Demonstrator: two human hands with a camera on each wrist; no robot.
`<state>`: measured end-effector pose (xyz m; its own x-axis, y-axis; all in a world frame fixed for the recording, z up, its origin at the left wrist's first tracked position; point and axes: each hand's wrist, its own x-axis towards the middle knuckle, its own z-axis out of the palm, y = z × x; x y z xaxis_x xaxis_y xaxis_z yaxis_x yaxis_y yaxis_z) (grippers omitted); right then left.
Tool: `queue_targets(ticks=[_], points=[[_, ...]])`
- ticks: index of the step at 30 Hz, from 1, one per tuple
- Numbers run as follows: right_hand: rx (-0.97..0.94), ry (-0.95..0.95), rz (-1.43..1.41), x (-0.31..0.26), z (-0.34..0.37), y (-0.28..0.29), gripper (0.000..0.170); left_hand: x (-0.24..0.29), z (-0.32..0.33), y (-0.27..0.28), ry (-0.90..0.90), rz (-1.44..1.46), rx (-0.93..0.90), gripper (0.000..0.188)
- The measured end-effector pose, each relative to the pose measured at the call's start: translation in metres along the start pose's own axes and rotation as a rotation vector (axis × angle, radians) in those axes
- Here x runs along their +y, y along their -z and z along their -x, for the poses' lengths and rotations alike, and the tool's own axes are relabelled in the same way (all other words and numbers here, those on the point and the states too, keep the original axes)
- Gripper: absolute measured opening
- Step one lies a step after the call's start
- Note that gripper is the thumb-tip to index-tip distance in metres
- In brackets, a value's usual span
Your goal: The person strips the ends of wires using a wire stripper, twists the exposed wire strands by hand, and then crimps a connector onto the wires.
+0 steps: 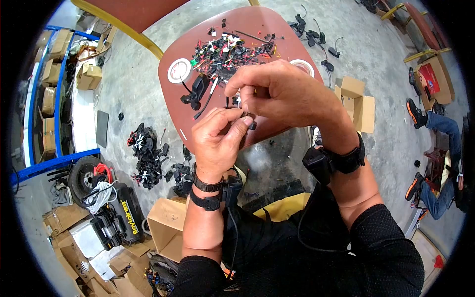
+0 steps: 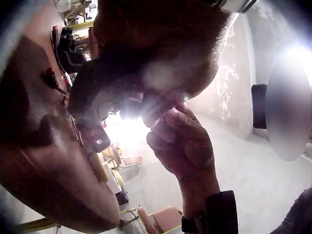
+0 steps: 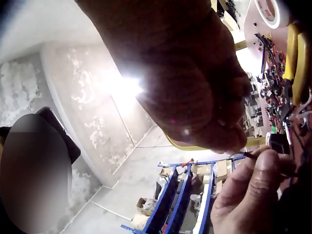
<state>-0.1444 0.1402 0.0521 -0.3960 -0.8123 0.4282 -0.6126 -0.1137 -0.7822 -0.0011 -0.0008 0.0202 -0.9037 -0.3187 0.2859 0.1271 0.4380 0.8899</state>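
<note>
The left hand (image 1: 217, 133) pinches a small black part (image 1: 253, 125) between thumb and forefinger, in front of the person and above the near edge of the red-brown worktop (image 1: 257, 22). The right hand (image 1: 282, 94) hangs just above it, fingers curled and fingertips drawn together right beside the part. In the right wrist view a thin dark strand (image 3: 247, 154) sticks out of the left hand's pinch toward the right fingertips; whether these grip it cannot be told, as the right hand hides the spot and the left wrist view is dark with glare.

Beyond the hands, a loose heap (image 1: 217, 52) of small black, red and white pieces with bits of wire covers the middle of the worktop. A larger black part (image 1: 199, 88) with a cable lies near the left hand, and a white ring-shaped roll (image 1: 170, 73) lies beside the heap. The right wrist view also shows a yellow-handled tool (image 3: 295, 63) next to the pieces.

On the concrete floor, more black parts (image 1: 146, 156) lie in a pile to the left, while an open cardboard box (image 1: 363, 113) stands to the right, near the worktop.
</note>
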Motion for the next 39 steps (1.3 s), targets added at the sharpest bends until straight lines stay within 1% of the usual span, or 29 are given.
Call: queue_targets(ticks=[5, 8, 11, 14, 17, 20, 23, 25, 29, 32, 34, 35, 37, 39], points=[[-0.007, -0.016, 0.033, -0.004, 0.0, 0.001, 0.022, -0.001, 0.001, 0.001, 0.039, 0.036, -0.01, 0.01], [0.001, -0.061, -0.003, -0.004, 0.0, -0.002, 0.021, -0.001, 0.002, 0.001, 0.041, 0.04, -0.011, 0.01], [-0.002, -0.078, 0.042, -0.008, -0.001, -0.005, 0.02, -0.004, 0.002, 0.001, 0.062, 0.042, -0.01, 0.01], [0.008, -0.071, 0.07, 0.0, 0.0, -0.012, 0.018, -0.006, 0.003, 0.0, 0.097, 0.04, -0.008, 0.01], [-0.016, -0.145, 0.088, 0.001, 0.001, -0.008, 0.018, -0.009, 0.001, 0.001, 0.106, 0.054, -0.028, 0.01], [0.007, -0.092, -0.016, 0.004, 0.003, -0.004, 0.02, -0.01, -0.002, 0.002, 0.066, 0.049, -0.055, 0.01], [-0.04, -0.101, -0.117, 0.006, 0.003, -0.001, 0.021, -0.006, -0.003, 0.003, 0.04, 0.037, -0.076, 0.009], [-0.043, -0.088, -0.094, 0.005, 0.003, 0.0, 0.022, -0.006, -0.003, 0.004, 0.049, 0.047, -0.096, 0.009], [-0.039, -0.074, -0.024, 0.001, 0.002, 0.003, 0.024, -0.004, -0.006, 0.007, -0.011, -0.032, -0.128, 0.008], [0.017, -0.062, -0.004, 0.005, 0.004, -0.004, 0.022, -0.001, -0.007, 0.009, -0.06, -0.117, -0.138, 0.008], [-0.046, -0.148, 0.04, -0.006, 0.002, 0.001, 0.02, 0.0, -0.008, 0.01, -0.086, -0.158, -0.146, 0.008], [-0.077, -0.191, 0.062, -0.01, 0.001, 0.002, 0.02, 0.0, -0.008, 0.01, -0.082, -0.155, -0.143, 0.008], [-0.087, -0.148, 0.14, -0.008, 0.002, -0.001, 0.019, -0.001, -0.007, 0.01, -0.074, -0.15, -0.135, 0.008], [-0.074, -0.124, 0.188, -0.009, 0.002, -0.004, 0.018, -0.002, -0.005, 0.01, -0.017, -0.133, -0.115, 0.008]])
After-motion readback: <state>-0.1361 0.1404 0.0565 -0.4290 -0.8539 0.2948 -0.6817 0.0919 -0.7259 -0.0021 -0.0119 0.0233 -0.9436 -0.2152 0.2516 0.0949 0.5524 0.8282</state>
